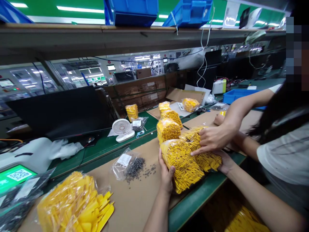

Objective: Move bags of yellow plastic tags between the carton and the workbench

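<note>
A stack of thin yellow plastic pieces (182,167), packed edge-on in clear wrap, lies at the bench's front edge. My left hand (166,174) curls round its left side, thumb toward me. On the far right side, my right hand (227,162) grips a second part of the stack (205,159); its fingertips are partly hidden underneath. A co-worker's hand (214,138) reaches in from the right, its index finger touching or just above the yellow pieces. Behind them stands another wrapped yellow bundle (169,129).
An open bag of yellow pieces (72,199) lies front left. Small dark grey parts (135,167) are spilled on the cardboard (145,199). Further back stand a white fan (122,127) and a dark monitor (58,111). The co-worker (285,151) stands close on the right.
</note>
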{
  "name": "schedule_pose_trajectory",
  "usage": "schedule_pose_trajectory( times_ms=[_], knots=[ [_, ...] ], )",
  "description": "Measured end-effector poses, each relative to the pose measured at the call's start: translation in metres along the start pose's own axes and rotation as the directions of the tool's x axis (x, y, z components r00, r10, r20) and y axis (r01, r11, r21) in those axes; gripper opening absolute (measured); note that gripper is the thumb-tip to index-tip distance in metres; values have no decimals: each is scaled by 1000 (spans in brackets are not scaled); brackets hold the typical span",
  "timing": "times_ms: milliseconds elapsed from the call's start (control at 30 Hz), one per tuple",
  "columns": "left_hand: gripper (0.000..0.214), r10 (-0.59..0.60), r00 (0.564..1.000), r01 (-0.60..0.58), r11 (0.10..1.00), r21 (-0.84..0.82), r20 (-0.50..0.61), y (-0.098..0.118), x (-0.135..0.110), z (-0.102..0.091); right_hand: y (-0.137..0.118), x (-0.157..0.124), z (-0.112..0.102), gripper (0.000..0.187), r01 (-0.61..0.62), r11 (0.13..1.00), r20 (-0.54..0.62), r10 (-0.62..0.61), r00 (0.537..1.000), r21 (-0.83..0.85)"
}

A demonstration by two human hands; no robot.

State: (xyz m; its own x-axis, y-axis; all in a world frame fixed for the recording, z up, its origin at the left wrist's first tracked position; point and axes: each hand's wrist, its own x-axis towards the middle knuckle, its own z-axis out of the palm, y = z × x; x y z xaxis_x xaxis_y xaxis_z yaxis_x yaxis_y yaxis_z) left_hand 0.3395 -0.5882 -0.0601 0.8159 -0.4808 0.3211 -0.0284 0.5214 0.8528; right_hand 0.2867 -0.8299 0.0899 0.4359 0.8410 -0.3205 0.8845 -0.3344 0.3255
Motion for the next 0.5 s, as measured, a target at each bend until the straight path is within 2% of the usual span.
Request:
schedule_pose_trajectory(
  times_ms=[67,200,300,333,367,400,433,467,500],
  knots=[
    [99,0,1000,1,1000,29,-8,-2,0,-1,2,-2,-2,58,-13,998,-10,14,1000,67],
    [103,-34,999,35,998,55,-19,-3,1,-1,5,-5,-5,48,-92,921,-141,156,978,378],
    [103,-44,998,47,995,93,-33,-1,2,0,-9,-1,9,39,-148,847,-218,294,931,511],
    [103,-45,998,49,993,111,-39,-1,2,0,-19,4,18,38,-175,780,-269,403,875,600],
    [103,-43,998,49,990,129,-44,-1,2,0,-31,9,30,36,-170,656,-324,561,762,735],
    [103,-40,998,46,989,143,-46,-2,2,0,-44,16,43,35,-101,465,-332,751,571,879],
    [103,-36,998,43,988,150,-46,-2,2,-1,-58,24,57,33,74,231,-243,918,313,970],
    [103,-32,999,38,988,149,-43,-2,1,-1,-71,31,69,31,279,57,-91,990,112,959],
    [103,-30,999,35,989,144,-38,-3,1,-2,-82,38,81,30,383,-17,7,1000,27,924]
  ],
)
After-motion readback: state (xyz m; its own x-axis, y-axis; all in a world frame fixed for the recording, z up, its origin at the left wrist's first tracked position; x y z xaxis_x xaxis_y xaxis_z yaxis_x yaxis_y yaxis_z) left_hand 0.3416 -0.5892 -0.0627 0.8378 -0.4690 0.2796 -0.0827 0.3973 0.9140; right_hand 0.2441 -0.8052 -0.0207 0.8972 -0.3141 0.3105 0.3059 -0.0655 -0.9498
